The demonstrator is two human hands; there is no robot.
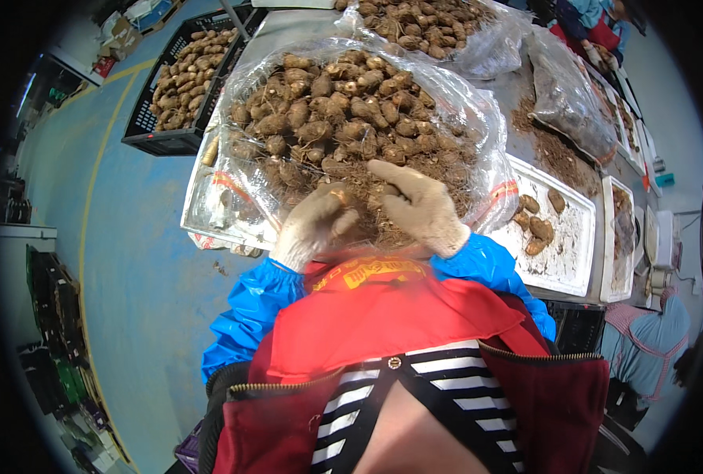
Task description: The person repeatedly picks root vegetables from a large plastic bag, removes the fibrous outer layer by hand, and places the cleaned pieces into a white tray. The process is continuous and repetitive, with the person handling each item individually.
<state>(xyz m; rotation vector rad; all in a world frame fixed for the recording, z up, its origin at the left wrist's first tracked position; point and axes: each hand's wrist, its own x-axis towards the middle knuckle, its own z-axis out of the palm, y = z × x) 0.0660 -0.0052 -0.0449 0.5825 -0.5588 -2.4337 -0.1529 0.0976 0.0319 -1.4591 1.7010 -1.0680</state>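
Observation:
In front of me a clear plastic bag [475,112] lies spread wide on the table, filled with a heap of brown, hairy taro corms [333,112]. My left hand [316,222], in a cream work glove, curls its fingers and thumb around a taro corm [356,206] at the near side of the heap; the corm is partly hidden and blurred. My right hand [419,204], gloved alike, is over loose root fibres [387,228] with its index finger stretched out and thumb apart. Nothing shows in its grasp.
A white foam tray [564,272] at right holds several corms [538,228]. Left stands a black crate [168,142] of corms. Beyond are another open bag [499,47] and a filled plastic bag [570,95]. Co-workers are at the upper right [594,23] and lower right [647,343].

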